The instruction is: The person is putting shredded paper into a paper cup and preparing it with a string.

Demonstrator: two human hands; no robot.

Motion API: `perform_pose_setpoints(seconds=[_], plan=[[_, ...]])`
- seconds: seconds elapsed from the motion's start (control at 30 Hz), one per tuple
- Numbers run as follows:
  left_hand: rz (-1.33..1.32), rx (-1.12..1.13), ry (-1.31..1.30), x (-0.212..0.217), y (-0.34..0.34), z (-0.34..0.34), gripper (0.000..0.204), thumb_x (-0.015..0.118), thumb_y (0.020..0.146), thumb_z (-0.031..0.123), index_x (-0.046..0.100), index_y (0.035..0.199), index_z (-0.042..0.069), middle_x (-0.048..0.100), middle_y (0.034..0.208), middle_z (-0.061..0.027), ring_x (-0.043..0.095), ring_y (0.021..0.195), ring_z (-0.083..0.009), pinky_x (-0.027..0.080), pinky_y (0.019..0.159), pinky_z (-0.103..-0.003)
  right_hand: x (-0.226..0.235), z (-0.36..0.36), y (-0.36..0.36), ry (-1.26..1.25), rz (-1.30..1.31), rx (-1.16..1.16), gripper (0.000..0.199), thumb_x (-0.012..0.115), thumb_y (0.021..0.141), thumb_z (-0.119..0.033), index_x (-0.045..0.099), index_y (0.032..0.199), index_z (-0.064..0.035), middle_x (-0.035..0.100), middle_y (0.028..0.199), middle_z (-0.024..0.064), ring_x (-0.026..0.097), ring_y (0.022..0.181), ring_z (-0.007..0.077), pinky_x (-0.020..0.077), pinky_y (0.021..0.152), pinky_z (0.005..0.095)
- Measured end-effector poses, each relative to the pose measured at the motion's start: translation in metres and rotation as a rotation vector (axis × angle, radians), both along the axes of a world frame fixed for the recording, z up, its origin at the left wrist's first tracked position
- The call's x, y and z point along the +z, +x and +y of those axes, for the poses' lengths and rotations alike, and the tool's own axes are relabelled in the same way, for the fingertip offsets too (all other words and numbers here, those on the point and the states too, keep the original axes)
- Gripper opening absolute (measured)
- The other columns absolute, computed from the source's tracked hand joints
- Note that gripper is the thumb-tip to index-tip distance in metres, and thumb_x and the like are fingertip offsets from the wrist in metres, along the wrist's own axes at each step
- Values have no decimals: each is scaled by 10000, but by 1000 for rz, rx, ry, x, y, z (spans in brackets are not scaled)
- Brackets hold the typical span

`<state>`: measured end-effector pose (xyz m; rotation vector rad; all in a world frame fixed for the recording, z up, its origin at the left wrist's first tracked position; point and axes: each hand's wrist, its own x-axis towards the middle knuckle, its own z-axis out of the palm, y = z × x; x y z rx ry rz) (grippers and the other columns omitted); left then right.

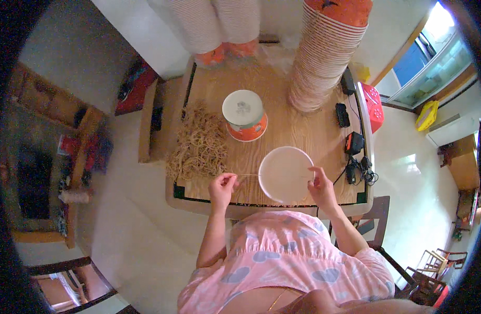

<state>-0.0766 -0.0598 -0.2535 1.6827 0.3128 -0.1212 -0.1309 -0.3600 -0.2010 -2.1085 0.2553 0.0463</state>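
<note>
A round paper tub (286,175), pale inside with a white rim, sits open side up near the table's front edge. My right hand (322,191) is closed on its right rim, thumb and finger bent over the edge. On the other side, my left hand (222,189) pinches a thin tan cord (249,175) stretched straight to the tub's left rim. Whether the cord carries on through the tub to my right fingers cannot be made out. Beside my left hand lies a tangled heap of tan cords (197,146). Behind the tub, another tub (245,128) with orange-red print stands upside down.
A tall, leaning stack of nested tubs (327,57) rises at the back right of the wooden table (274,123). Two more stacks (214,26) stand at the back left. Black adapters and cables (354,146) line the right edge. A dark chair (375,220) is close by.
</note>
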Motion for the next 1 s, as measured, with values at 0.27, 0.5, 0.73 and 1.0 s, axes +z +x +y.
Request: perform_pose_setpoints(seconds=[0.27,0.5,0.73,1.0], plan=[[-6,57,-483,36,22,-32,116,574,832,74,598,902,-15,636,861,-107,624,744,-153,510,672,-244,-6,26,-41,857,589,45,179,488,845,-24,514,1018,14,544,885,100,551,783,198,468,703,299],[-122,-150,-448,57,19,-69,81,598,801,31,578,877,14,632,858,-107,611,753,-150,491,723,-269,15,51,-4,625,205,415,240,477,898,-216,602,1002,-40,589,731,41,529,628,103,441,566,252],[-121,-363,-166,77,-14,-90,150,640,755,-15,495,770,23,587,711,-46,608,703,-119,487,642,-234,24,58,31,682,69,200,263,513,884,-252,625,886,-13,531,661,-25,436,568,52,365,504,209],[-168,-345,-106,58,-18,-91,183,677,736,38,497,766,28,590,695,-38,617,683,-133,477,613,-249,9,53,32,559,99,165,258,565,852,-290,607,810,-39,527,672,-33,425,567,42,332,484,200]])
